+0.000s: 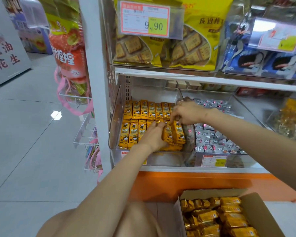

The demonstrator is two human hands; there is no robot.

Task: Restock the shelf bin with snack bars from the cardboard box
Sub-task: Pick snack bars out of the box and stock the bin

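Observation:
A clear shelf bin point(115, 120) on the lower shelf holds two rows of orange snack bars point(144, 109). Both my hands are inside it, at the right end of the front row. My left hand point(153, 135) presses against a bundle of upright bars point(167, 134) from the left. My right hand point(186, 112) reaches in from the right, and its fingertips pinch the top of a bar point(179, 132). An open cardboard box point(255, 207) stands on the floor at the lower right, full of orange and gold bars point(229, 211).
A neighbouring bin of grey wrapped snacks point(212, 137) sits right of the orange one. Yellow cracker bags point(191, 47) fill the shelf above. A wire rack point(85, 132) juts out from the shelf end on the left. My knee point(85, 219) shows at the bottom.

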